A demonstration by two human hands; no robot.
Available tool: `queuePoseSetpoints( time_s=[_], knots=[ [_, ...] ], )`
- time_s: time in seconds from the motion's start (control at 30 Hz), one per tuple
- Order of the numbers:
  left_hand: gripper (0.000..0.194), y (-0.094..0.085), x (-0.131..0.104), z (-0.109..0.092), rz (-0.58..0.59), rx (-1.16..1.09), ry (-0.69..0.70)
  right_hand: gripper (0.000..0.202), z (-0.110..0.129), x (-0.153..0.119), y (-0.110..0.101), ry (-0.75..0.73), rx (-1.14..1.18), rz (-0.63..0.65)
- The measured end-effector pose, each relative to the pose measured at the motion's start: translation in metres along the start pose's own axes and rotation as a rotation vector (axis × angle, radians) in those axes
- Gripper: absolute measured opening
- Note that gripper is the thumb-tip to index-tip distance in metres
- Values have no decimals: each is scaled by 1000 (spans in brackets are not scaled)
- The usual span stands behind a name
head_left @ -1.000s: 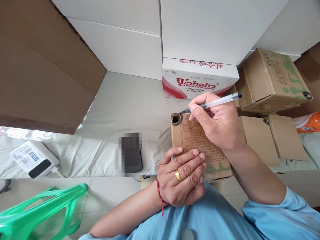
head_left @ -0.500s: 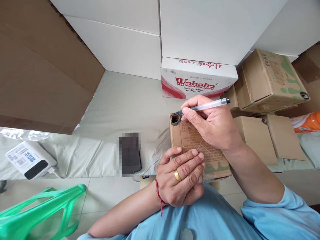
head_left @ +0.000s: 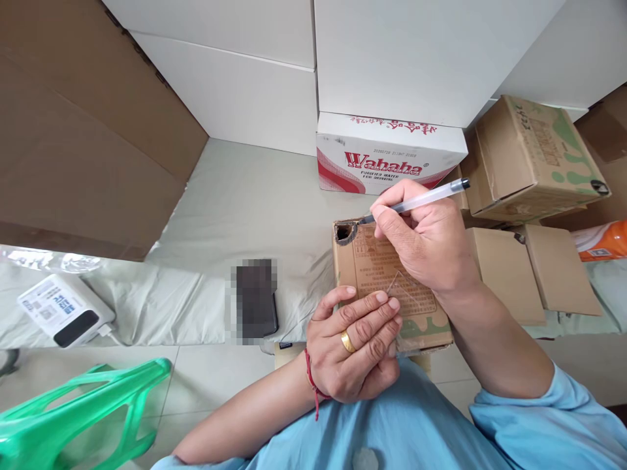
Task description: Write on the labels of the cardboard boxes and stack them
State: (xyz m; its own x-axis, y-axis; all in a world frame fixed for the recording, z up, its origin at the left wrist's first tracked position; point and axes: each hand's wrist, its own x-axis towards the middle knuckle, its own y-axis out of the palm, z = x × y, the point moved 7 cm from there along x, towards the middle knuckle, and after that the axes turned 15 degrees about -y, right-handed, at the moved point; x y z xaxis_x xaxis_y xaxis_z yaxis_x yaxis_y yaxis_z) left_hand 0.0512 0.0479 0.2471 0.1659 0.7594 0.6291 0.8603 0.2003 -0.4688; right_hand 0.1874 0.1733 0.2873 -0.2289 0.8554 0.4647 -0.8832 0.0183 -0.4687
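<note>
A cardboard box (head_left: 367,274) with printed text and green blotches stands in front of me. One corner of it has a ragged hole (head_left: 345,232) with a dark, blackened rim. My right hand (head_left: 426,235) is closed around a pen (head_left: 431,195), a clear-barrelled one with a black end. Its tip meets the box just right of the hole. My left hand (head_left: 355,343), wearing a gold ring and a red string bracelet, lies across the near left part of the box, fingers stretched out. Loose clear tape (head_left: 404,284) sticks up beside its fingertips.
Behind the box is a white and red Wahaha carton (head_left: 389,156). Brown boxes (head_left: 539,156) are stacked on the right beside an orange package (head_left: 605,240). A phone (head_left: 257,300) and a white device (head_left: 66,310) lie left; a green stool (head_left: 88,411) stands below.
My right hand has shifted slightly right with the pen, its tip moving from the hole's upper edge to its right side. My left hand has stayed in place.
</note>
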Motion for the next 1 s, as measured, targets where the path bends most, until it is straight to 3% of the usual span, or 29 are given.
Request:
queuePoseSetpoints(
  time_s=[0.3,0.43,0.53,0.57,0.63,0.7,0.77,0.83,0.93,1.0],
  knots=[
    [29,2,3,1,20,-11,36,20,8,-3,-6,-77,1,-80],
    [43,-16,-16,16,1,-79,58,22,9,-6,-12,-120,-25,-165],
    [41,-49,-47,58,-203,101,-208,22,7,-10,-19,-131,-12,-273],
    [38,-60,-60,77,-269,212,-363,24,7,-12,-22,-133,-13,-322],
    [48,-77,-89,116,-277,426,-703,27,8,-17,-34,-145,-30,-462],
    [69,-84,-117,145,-204,584,-956,24,9,-28,-50,-182,-55,-647],
    [88,-81,-138,162,-83,693,-1111,19,8,-46,-67,-225,-104,-808],
    [102,-73,-153,171,43,765,-1222,17,1,-70,-80,-230,-179,-878],
    [113,-59,-162,174,172,842,-1315,14,-21,-116,-94,-155,-270,-833],
    [110,-55,-158,175,199,883,-1313,13,-43,-151,-96,-39,-314,-688]
  ],
)
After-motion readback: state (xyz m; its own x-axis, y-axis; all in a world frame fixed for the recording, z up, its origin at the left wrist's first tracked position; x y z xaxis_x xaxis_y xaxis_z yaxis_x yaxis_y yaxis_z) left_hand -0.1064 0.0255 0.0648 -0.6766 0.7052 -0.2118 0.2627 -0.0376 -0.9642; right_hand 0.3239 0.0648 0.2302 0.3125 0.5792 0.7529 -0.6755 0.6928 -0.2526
